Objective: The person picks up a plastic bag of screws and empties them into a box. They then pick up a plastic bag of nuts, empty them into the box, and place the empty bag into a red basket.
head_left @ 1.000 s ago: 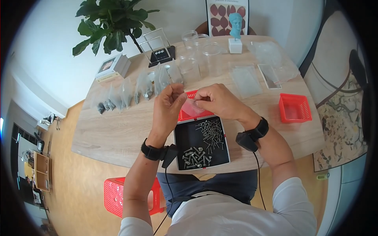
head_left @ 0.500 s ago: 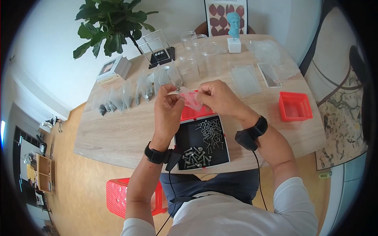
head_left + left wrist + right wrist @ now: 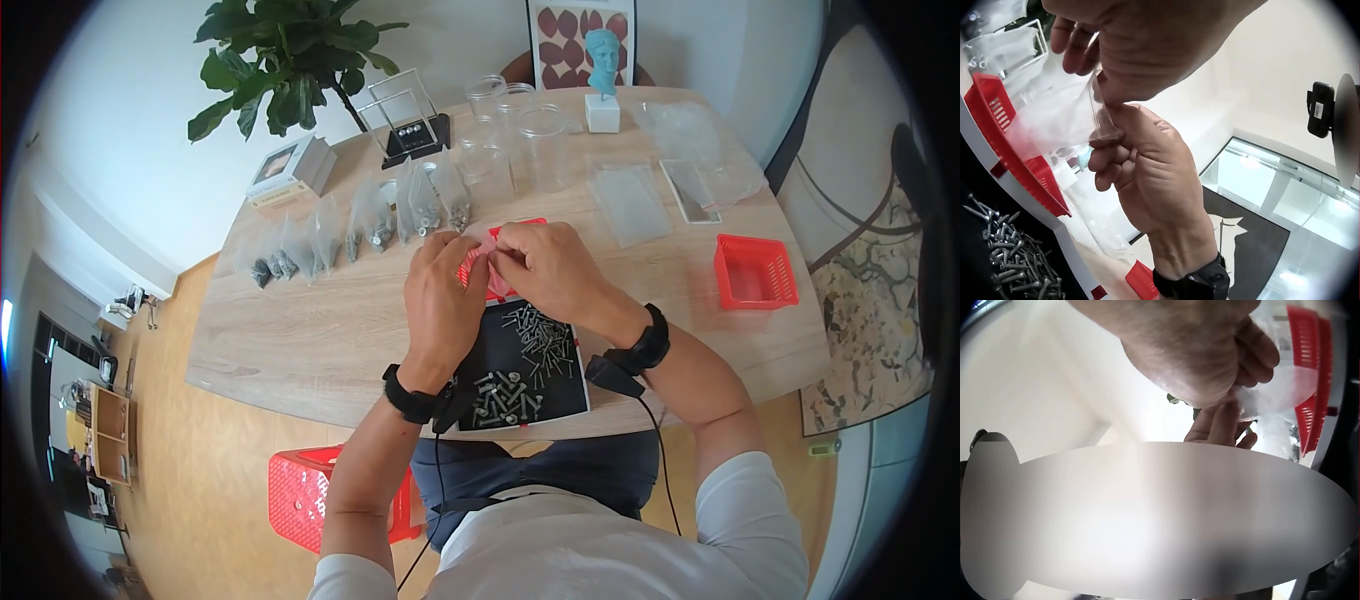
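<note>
Both hands meet over the near middle of the table at a clear zip-lock bag (image 3: pixel 1054 122). My left hand (image 3: pixel 443 305) pinches one end of the bag's zip edge, and my right hand (image 3: pixel 556 268) pinches the other end, fingertips close together. The bag hangs below them, looking pink where a red basket (image 3: pixel 990 103) shows through; no contents show in it. Just nearer to the body lies a shallow black-lined box (image 3: pixel 486 345). Thin screws (image 3: pixel 545 345) fill its right side, and thicker bolts (image 3: pixel 507 398) lie in a pile at its front.
Filled clear bags (image 3: pixel 325 240) stand in a row at the left. Behind are clear jars (image 3: pixel 541 150), a Newton's cradle (image 3: pixel 408 140) and a blue bust (image 3: pixel 602 65). At right lie flat clear bags (image 3: pixel 630 205), a phone-like slab (image 3: pixel 690 192) and another red basket (image 3: pixel 755 275).
The hands have come closer together, with the left moving right and slightly down. The bag, spread out between them half a second ago, is now mostly covered by the fingers in the head view.
</note>
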Demonstrator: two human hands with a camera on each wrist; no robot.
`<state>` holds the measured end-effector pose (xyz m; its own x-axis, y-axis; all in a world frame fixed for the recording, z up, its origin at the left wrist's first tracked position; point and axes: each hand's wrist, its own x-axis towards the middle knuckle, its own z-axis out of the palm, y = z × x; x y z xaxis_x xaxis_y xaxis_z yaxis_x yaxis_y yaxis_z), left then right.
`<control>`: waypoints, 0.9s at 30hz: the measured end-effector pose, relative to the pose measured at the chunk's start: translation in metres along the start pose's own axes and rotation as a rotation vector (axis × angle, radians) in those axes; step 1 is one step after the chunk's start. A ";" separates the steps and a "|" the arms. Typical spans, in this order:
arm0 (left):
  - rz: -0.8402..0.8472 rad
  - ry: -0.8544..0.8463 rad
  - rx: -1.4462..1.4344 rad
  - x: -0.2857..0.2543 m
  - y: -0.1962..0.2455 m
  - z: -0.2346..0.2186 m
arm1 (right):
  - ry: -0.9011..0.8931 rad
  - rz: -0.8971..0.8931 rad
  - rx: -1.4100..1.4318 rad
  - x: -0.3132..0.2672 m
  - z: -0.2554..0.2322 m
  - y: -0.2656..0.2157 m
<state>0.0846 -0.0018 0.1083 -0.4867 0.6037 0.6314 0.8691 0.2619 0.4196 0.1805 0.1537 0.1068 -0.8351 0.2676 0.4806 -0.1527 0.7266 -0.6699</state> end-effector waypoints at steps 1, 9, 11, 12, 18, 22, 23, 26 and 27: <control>-0.095 -0.062 -0.041 0.000 0.000 0.000 | -0.033 0.006 -0.072 0.000 -0.001 0.001; 0.103 -0.152 0.119 -0.002 -0.006 -0.009 | 0.084 -0.065 0.053 0.001 0.003 0.006; 0.121 -0.120 0.253 -0.005 -0.006 -0.010 | 0.081 -0.062 -0.047 -0.001 0.002 0.009; 0.112 -0.138 0.354 -0.005 -0.004 -0.010 | 0.091 -0.076 -0.068 -0.001 0.003 0.008; 0.084 -0.110 0.301 -0.002 0.004 -0.005 | 0.096 -0.103 -0.030 -0.003 0.005 0.002; 0.089 -0.023 0.034 -0.004 -0.007 -0.005 | 0.115 -0.068 -0.060 -0.002 -0.005 -0.001; 0.089 -0.024 0.035 -0.005 -0.007 -0.005 | 0.115 -0.068 -0.058 -0.001 -0.004 -0.001; -0.004 -0.026 -0.215 -0.005 -0.007 -0.004 | 0.099 -0.073 0.180 0.000 -0.002 -0.003; -0.087 -0.051 -0.319 -0.006 -0.012 -0.003 | -0.001 0.086 0.266 0.001 -0.004 -0.004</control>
<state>0.0767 -0.0105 0.1016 -0.5459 0.6286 0.5539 0.7492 0.0702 0.6587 0.1821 0.1540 0.1122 -0.8514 0.3203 0.4154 -0.2149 0.5094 -0.8332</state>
